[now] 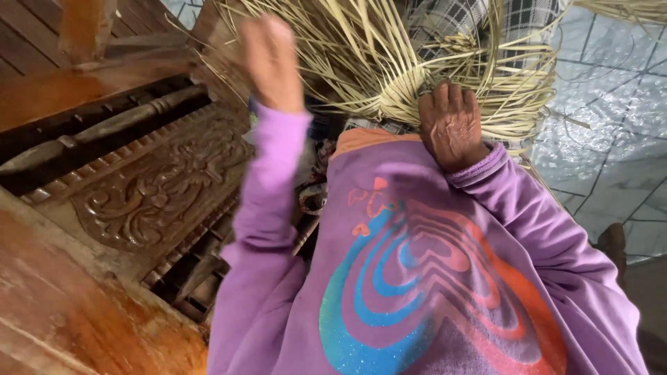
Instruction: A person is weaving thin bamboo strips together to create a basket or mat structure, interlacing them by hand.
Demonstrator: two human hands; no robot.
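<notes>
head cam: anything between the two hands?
Loose pale straw strips fanning from the woven piece fill the gap between left hand and right hand. Left hand is motion-blurred.

A pale, glossy tiled floor [611, 118] with dark grout lines fills the right side. Loose straw strands [611, 10] lie across it at the top; a carved wooden bench [146, 187] stands left.
</notes>
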